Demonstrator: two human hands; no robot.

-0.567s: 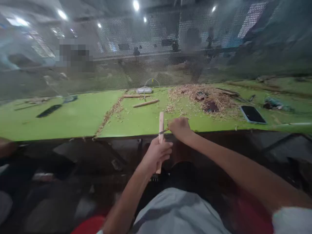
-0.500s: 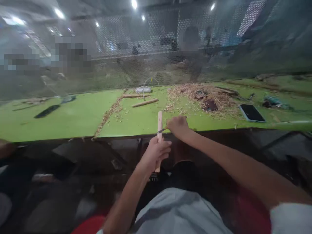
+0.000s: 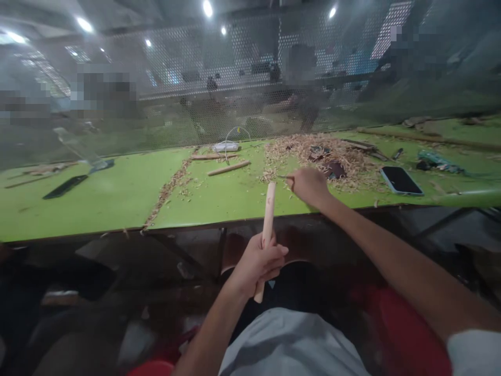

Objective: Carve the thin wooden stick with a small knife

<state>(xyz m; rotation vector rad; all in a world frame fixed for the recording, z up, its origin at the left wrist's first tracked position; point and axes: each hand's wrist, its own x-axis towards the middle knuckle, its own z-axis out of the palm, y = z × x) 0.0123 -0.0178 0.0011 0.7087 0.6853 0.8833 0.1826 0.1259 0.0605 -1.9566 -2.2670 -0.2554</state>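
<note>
**A:** So, going left to right: a dark flat tool (image 3: 64, 186) lies far off on the green table (image 3: 117, 198), then a trail of wood shavings (image 3: 168, 189). The left hand (image 3: 256, 266) is wrapped tight round the lower end of the wooden stick (image 3: 268, 209), which stands nearly upright just in front of the table edge.

**B:** And the right hand (image 3: 309, 185)?

**A:** Fisted over the table, beside the stick's top, with a thin blade (image 3: 285, 177) poking out toward it. It looks like a small knife, but it's blurry.

**B:** Risk, I'd guess, is the blade skidding down the stick into those left fingers (image 3: 274, 257), since they sit right in line.

**A:** Yep. Also the phone (image 3: 400, 180), just beside the shavings pile (image 3: 329, 156), could get knocked.
</note>
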